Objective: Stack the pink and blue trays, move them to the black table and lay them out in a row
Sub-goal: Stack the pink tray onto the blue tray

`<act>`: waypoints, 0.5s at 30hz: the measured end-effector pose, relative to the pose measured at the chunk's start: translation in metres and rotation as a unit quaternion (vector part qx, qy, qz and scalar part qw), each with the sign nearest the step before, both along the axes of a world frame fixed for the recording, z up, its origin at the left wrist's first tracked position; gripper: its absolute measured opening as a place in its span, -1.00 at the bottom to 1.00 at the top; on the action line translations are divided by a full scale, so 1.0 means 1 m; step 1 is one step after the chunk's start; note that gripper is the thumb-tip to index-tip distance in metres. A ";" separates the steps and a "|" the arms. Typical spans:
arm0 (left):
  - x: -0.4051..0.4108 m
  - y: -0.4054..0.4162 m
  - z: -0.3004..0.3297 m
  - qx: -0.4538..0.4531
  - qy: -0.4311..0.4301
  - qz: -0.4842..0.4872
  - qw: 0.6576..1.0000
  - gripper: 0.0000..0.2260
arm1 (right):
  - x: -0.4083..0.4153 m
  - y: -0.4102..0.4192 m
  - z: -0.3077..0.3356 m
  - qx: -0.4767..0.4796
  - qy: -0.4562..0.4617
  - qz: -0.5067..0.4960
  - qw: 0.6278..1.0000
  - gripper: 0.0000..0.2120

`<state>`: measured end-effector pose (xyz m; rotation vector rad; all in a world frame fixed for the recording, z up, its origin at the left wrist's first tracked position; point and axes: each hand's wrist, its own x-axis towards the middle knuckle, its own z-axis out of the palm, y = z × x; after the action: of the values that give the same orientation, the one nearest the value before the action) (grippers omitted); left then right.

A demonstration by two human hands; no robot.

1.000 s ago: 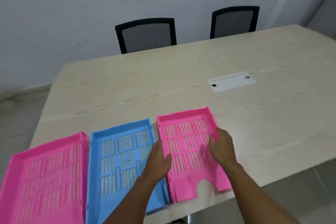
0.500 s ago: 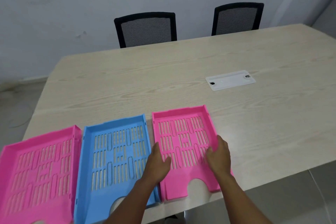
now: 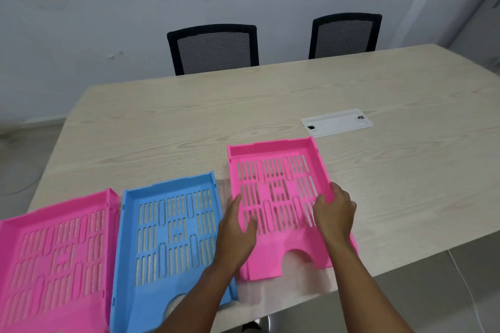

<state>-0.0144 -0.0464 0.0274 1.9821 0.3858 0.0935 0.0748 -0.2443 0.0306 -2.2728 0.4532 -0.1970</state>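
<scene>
Three slotted trays lie near the front edge of a light wooden table point(image 3: 270, 105). A pink tray point(image 3: 48, 251) is at the left and a blue tray point(image 3: 167, 230) is beside it. The right pink tray point(image 3: 276, 186) is raised off the table, its near end higher. My left hand point(image 3: 235, 230) grips its left side wall and my right hand point(image 3: 335, 211) grips its right side wall. My left forearm crosses over the blue tray's near right corner.
A white cable cover plate point(image 3: 335, 122) is set into the table behind the raised tray. Two black mesh chairs point(image 3: 213, 48) point(image 3: 345, 35) stand at the far edge against a pale wall. Tiled floor shows at left and lower right.
Both hands have closed on the right pink tray's sides and lifted it off the table. The other two trays have not moved.
</scene>
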 end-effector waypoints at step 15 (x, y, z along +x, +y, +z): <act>-0.087 0.138 0.008 0.002 -0.011 0.179 0.984 -0.48 | -0.059 0.122 0.002 0.089 0.021 0.166 0.982 -0.61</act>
<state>-0.1009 0.0916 0.0357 1.8943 0.7252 0.3441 0.0157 -0.1219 0.0325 -2.1396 0.1023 0.0583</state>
